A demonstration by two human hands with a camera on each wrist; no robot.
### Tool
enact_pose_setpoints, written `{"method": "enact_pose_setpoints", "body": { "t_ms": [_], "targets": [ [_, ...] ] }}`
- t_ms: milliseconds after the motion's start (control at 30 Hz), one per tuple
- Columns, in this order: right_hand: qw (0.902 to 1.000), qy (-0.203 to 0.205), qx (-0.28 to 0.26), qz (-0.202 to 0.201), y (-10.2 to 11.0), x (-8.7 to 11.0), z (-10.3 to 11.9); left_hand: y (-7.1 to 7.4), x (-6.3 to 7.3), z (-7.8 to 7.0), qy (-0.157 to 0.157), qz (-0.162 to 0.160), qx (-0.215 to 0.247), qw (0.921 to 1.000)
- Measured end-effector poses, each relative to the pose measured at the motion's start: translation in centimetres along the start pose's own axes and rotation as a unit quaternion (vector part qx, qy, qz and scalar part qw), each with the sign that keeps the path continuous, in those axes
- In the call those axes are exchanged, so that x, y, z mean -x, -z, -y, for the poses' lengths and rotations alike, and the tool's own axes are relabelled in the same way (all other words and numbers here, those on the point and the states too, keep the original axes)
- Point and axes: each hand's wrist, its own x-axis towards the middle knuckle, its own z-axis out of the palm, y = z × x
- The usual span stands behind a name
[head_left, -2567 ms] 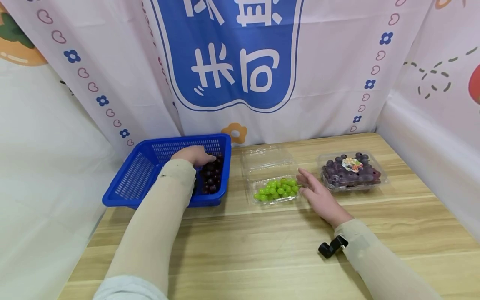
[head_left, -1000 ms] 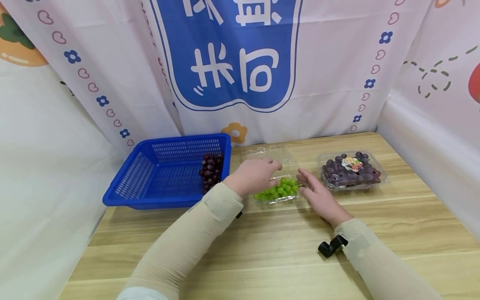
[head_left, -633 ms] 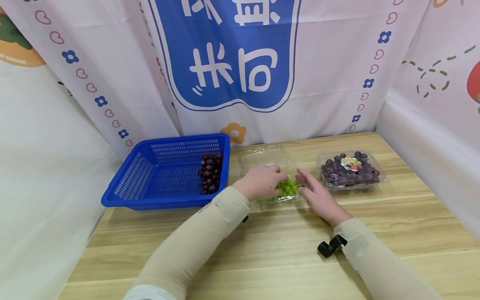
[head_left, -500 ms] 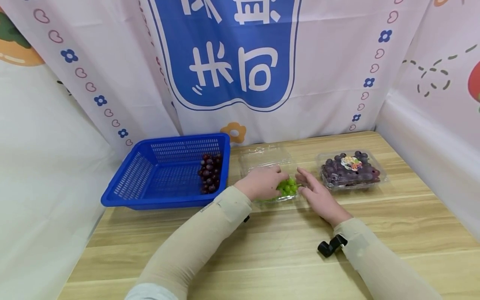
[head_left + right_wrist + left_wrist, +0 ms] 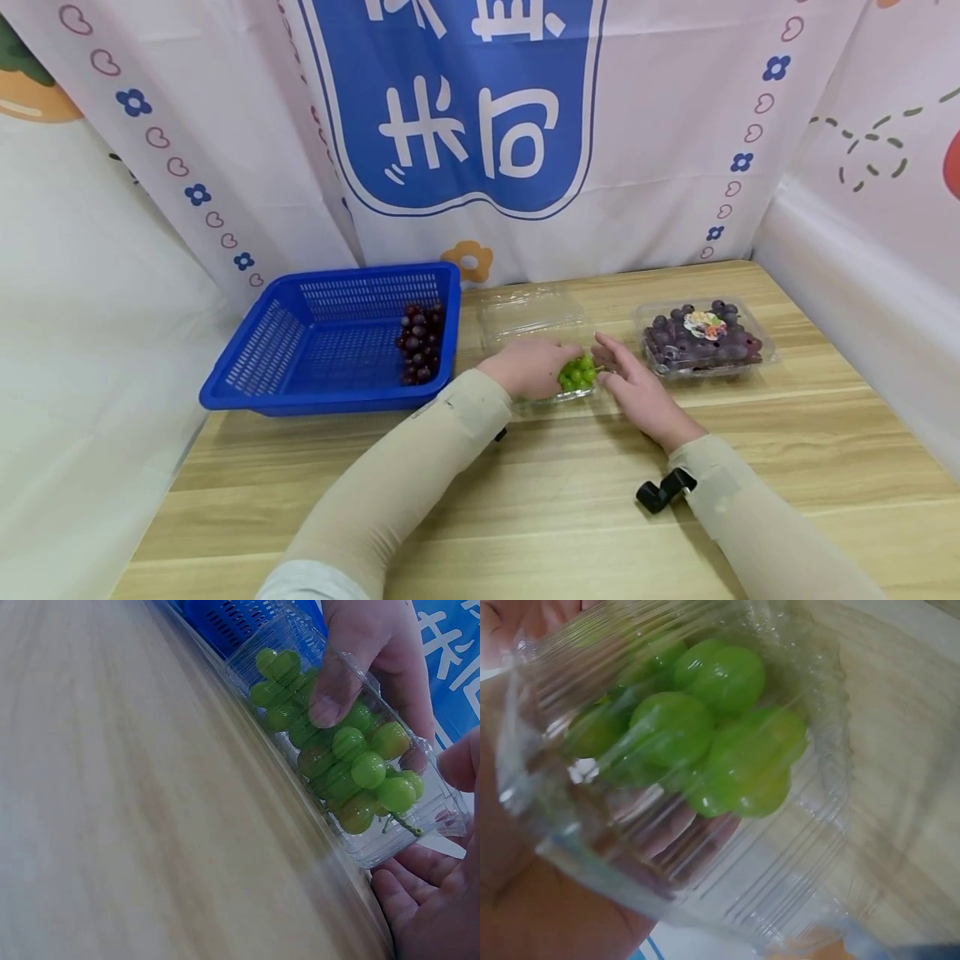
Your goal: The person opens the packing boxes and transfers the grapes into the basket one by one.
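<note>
With left hand point(image 5: 534, 368) curled over grapes point(image 5: 366, 769), pinches them inside box point(image 5: 373, 850), just beside loosely spread right hand point(image 5: 643, 400). Probably light, soft-skinned and slippery; best grasped gently mid-bunch.

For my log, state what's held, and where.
The left hand grips the green grapes mid-bunch; the right hand , at one end of the clear plastic box , shows no clear grip.

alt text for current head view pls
A person's left hand is down among green grapes in an open clear box on a wooden table, right hand at the box's right end. At left sits a blue basket holding dark grapes; at right, a closed box of purple grapes.
</note>
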Motion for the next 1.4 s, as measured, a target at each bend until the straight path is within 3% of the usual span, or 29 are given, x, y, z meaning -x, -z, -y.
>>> {"method": "enact_pose_setpoints", "body": {
  "t_ms": [500, 967, 1400],
  "targets": [
    [1.0000, -0.008, -0.004, 0.002, 0.0, 0.1, -0.1, -0.4, -0.6, -0.1, 0.013, 0.019, 0.026, 0.9994],
    [1.0000, -0.008, 0.004, 0.000, 0.1, 0.0, -0.1, -0.9, -1.3, 0.3, 0.011, 0.000, 0.054, 0.9985],
    [0.9999, 0.005, -0.012, 0.000, 0.1, -0.1, -0.2, -1.9, -2.0, 0.5, -0.004, -0.021, 0.033, 0.9992]
  ]
}}
